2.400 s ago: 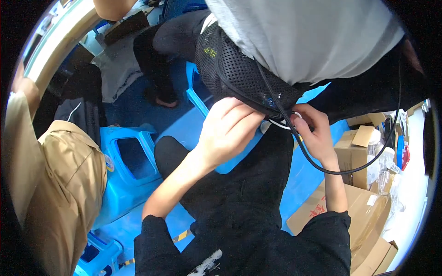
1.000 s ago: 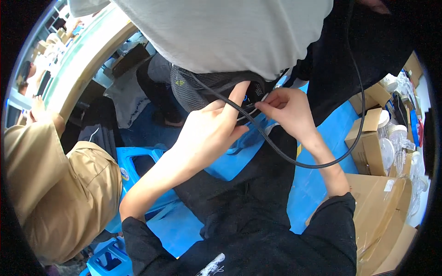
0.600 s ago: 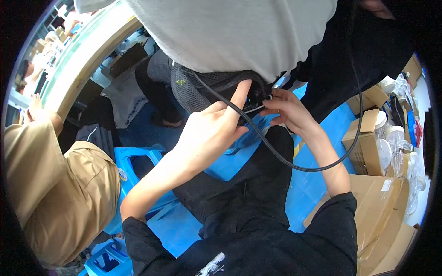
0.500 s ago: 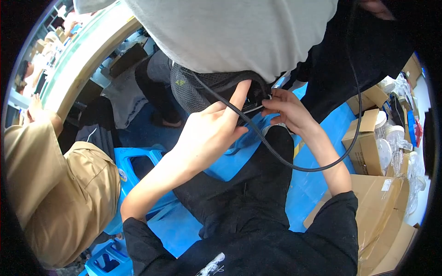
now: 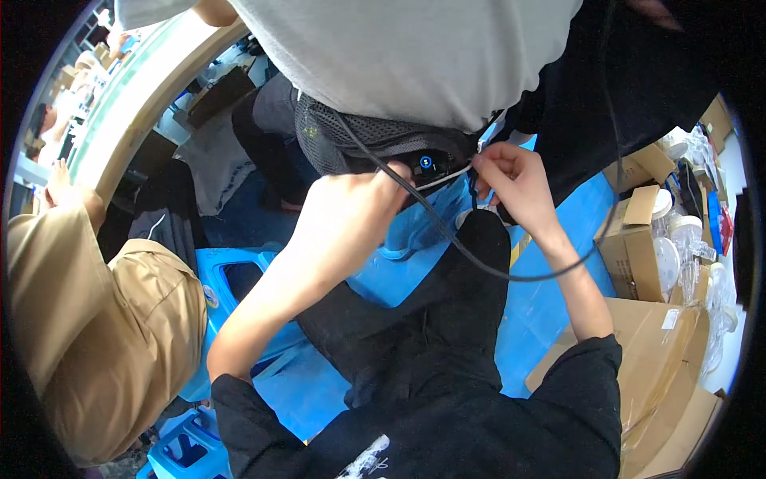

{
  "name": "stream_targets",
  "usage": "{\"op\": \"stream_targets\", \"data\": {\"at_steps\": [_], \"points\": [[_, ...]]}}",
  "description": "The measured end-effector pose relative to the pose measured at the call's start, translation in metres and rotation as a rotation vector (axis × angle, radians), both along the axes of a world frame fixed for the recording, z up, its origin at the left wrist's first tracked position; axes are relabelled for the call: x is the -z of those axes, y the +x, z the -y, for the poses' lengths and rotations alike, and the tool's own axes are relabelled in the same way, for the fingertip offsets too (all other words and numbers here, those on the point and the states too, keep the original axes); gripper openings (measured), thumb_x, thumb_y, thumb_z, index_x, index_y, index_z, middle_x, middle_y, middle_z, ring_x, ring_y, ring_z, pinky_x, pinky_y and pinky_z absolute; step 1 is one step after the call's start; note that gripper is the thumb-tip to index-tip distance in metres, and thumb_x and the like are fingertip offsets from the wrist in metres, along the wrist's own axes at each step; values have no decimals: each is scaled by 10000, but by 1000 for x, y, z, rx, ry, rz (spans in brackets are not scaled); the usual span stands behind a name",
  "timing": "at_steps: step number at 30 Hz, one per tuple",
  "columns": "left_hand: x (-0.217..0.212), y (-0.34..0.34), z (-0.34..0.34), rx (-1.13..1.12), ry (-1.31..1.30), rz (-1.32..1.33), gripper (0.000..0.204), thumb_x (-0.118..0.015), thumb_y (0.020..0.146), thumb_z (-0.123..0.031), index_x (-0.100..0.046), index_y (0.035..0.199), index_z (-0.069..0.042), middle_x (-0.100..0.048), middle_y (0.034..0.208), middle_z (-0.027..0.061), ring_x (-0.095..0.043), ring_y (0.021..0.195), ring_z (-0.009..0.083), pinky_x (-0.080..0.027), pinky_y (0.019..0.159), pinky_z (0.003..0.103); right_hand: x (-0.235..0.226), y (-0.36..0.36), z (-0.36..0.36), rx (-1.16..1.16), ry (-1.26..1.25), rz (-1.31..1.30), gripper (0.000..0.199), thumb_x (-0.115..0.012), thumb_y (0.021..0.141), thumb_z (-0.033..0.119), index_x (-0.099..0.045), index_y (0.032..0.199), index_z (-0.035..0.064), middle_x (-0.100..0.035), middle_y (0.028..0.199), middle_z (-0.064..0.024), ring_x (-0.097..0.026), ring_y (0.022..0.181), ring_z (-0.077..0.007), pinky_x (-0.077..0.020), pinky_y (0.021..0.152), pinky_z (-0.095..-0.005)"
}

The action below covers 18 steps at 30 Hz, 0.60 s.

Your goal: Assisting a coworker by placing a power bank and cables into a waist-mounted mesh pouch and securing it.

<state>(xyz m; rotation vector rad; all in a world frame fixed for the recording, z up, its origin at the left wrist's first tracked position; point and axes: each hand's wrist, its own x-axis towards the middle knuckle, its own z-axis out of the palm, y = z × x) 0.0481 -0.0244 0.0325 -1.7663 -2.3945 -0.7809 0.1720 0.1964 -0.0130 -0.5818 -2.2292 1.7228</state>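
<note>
A black mesh waist pouch [image 5: 331, 132] hangs in front of a person in a light grey shirt. Inside its gaping top sits a dark device [image 5: 427, 162] with a glowing blue ring. My left hand [image 5: 351, 211] is closed at the pouch's near edge, fingers curled around it and partly hidden. With thumb and fingers pinched, my right hand [image 5: 515, 180] holds a thin white cable [image 5: 447, 177] at the pouch's right end. A thick black cable [image 5: 463, 249] loops from the pouch across both my arms.
Blue stools [image 5: 215, 271] stand at my left beside a person in tan trousers [image 5: 152, 319]. To the right are open cardboard boxes [image 5: 630, 247] with clear plastic jars [image 5: 685, 231]. A curved-looking table [image 5: 152, 88] runs along the far left. My black-trousered legs [image 5: 415, 343] spread below.
My left index finger has drawn back from the pouch opening and curled, uncovering the blue-lit device. My right hand has shifted slightly right, still pinching. The black cable loop has risen a little.
</note>
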Motion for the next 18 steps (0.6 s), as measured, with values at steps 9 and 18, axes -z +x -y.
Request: {"op": "stream_targets", "data": {"at_steps": [9,18], "points": [[11,5,-45,122,24,-114,208,-710,819,-202,-599,824,-27,-648,740,148,-666,727,343,-524,625,420,-3,-8,1,-137,72,99,241,-701,869,203,-582,810,1,-650,650,-46,-609,552,-85,-480,508,-230],[16,-5,-44,91,43,205,176,-675,849,-159,-671,934,-6,-661,798,201,-670,752,353,-515,650,402,8,0,0,-217,-217,-99,197,-628,896,95,-597,1045,-29,-646,762,-54,-646,655,-129,-499,547,-234]]}}
